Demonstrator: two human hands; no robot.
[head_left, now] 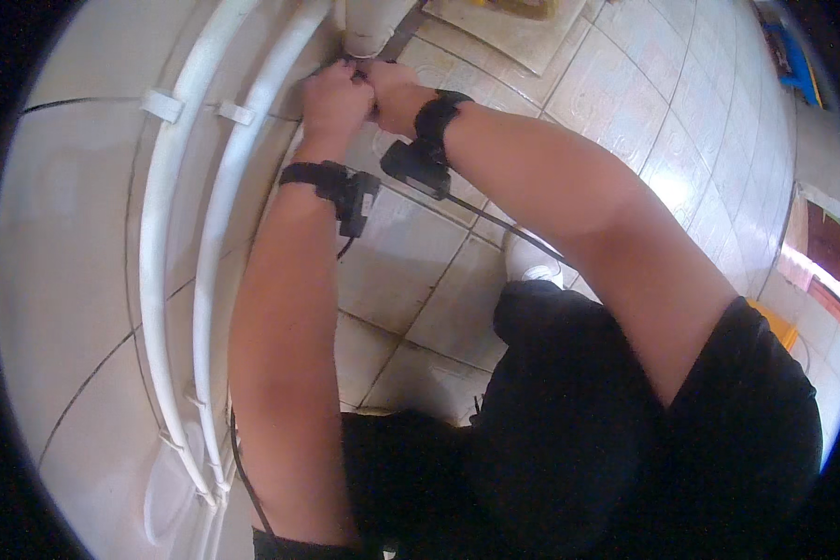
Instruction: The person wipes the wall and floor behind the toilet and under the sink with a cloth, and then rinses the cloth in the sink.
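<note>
Both of my arms stretch forward to the far edge of the view, where the hands meet low by the wall. My left hand (338, 101) is closed, its fingers bent inward. My right hand (397, 93) presses close beside it, also closed. Between and just beyond the fingers a small dark thing shows in part; its kind is hidden. A thick white pipe-like cylinder (371, 26) comes down right behind the hands, its lower end near the fingertips. Each wrist wears a black strap with a small black box and cable.
Two white pipes (163, 233) with clips run along the tiled wall (75, 224) on my left. Pale tiles cover the floor (401, 280). A raised pale slab (513, 33) lies at the far side. My white shoe (532, 259) stands below my right forearm.
</note>
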